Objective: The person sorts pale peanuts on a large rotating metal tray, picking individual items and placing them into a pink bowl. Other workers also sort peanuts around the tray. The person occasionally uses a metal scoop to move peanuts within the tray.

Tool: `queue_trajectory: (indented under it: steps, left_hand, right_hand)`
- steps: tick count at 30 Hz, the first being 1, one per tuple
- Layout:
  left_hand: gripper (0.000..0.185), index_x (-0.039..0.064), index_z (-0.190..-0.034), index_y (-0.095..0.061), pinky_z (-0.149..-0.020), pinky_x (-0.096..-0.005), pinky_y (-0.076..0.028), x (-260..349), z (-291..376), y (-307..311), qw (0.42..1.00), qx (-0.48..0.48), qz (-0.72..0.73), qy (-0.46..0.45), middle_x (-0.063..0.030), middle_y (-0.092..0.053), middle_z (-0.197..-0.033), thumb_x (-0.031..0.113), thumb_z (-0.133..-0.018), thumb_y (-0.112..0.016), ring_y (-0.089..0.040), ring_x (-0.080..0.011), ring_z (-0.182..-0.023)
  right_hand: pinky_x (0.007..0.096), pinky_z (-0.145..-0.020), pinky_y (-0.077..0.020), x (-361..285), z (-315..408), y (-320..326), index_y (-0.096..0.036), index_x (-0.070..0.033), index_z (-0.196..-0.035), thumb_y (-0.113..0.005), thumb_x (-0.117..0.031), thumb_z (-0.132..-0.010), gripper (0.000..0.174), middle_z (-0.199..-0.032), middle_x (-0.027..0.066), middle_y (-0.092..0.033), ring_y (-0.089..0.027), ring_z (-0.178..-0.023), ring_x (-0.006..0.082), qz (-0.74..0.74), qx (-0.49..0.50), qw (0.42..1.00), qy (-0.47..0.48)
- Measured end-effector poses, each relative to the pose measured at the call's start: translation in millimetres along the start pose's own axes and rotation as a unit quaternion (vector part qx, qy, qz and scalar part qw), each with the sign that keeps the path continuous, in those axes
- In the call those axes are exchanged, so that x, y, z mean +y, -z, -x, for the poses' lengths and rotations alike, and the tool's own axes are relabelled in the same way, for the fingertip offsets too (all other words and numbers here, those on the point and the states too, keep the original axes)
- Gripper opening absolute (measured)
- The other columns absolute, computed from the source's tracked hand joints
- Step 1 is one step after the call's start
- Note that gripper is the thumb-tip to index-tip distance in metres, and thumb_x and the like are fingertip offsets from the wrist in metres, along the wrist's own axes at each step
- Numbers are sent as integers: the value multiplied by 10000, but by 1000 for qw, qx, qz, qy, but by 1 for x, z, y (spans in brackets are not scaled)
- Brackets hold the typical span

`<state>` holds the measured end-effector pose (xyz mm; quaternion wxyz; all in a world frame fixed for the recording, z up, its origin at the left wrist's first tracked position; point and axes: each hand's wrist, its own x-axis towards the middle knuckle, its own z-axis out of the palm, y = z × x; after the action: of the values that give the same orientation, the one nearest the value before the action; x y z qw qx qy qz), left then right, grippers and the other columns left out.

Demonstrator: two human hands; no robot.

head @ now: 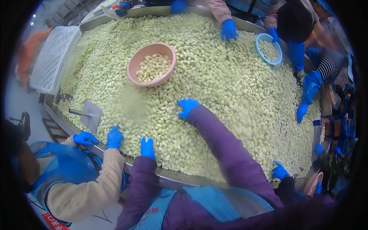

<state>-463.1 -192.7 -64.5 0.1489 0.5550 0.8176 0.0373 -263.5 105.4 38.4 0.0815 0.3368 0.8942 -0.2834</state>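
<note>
Pale green, oval, grape-like pieces [201,149] cover a large metal table. My right hand [188,108], in a blue glove, reaches out over the middle of the pile and touches the pieces; what lies under its fingers is hidden. Near the close edge of the table, my left hand [147,148], gloved in blue too, rests on the pile with two fingers apart; whether it holds a piece cannot be seen. Beyond my right hand, a pink plastic bowl [132,67] sits tilted on the pile, partly filled with yellowish-green pieces.
A co-worker's gloved hands [115,138] are close left of mine, near a metal scoop or scraper [91,115]. White plastic crates [54,57] stand at the left rim. More gloved co-workers work along the far and right sides, one at a light blue bowl [258,47]. The metal rim [184,178] runs before me.
</note>
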Motion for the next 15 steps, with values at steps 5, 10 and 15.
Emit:
queue_trajectory:
  steps: [5,10,15]
  left_hand:
    - [663,128,-1411,-312,-865,-383,-478,2,-54,7,917,-86,378,91,-151,-402,-1381,204,-838,-637,-502,-288,-1139]
    - [641,58,-1359,-413,-953,-332,-415,83,-58,65,630,-189,682,320,-106,-499,-1316,524,-919,-434,-498,-195,-1167]
    - [571,75,-1349,-418,-894,-339,-481,151,-58,68,524,-272,768,249,-92,-534,-1266,482,-949,-400,-541,-187,-1115]
  right_hand:
    - [392,-887,-468,-6,-29,-29,-601,-62,-1145,-654,-647,-652,767,-1170,162,-596,-589,-1032,316,-132,-16,991,25]
    - [396,-896,-443,-20,-32,-56,-671,-59,-1043,-604,-724,-628,786,-1097,183,-631,-590,-1029,325,-108,-189,974,71]
    - [387,-804,-468,13,20,-30,-691,-65,-983,-660,-641,-669,657,-938,145,-677,-625,-874,273,-84,-245,960,101]
